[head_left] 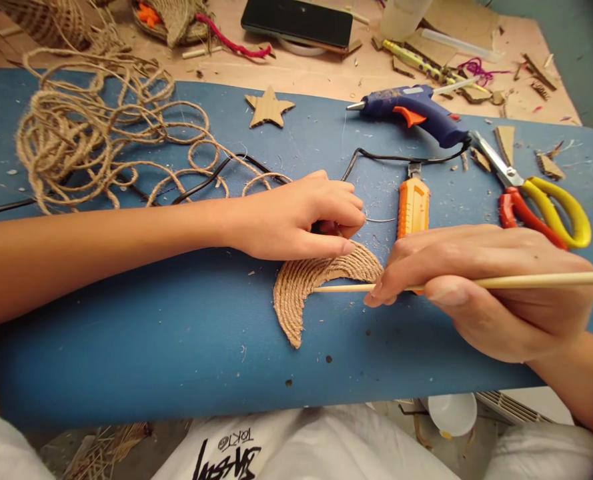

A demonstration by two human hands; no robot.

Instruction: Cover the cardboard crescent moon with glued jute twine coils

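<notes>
A crescent (290, 293) covered in rows of jute twine lies flat on the blue mat. My left hand (296, 217) rests over its upper edge, fingers curled and thumb pressed onto the twine; the fingertips are partly hidden. In my right hand (496, 287) is a thin wooden skewer (546, 281), pinched between thumb and fingers. The skewer's tip reaches the inner curve of the crescent. Just beyond my right hand lies an orange utility knife (413, 203), its lower part covered by the hand.
Loose jute twine (61, 147) is heaped at left, crossed by a black cord. A cardboard star (269, 108), blue glue gun (411, 110) and red-and-yellow scissors (556, 207) lie on the blue mat (151, 347). A phone (297, 25) sits behind, among scraps.
</notes>
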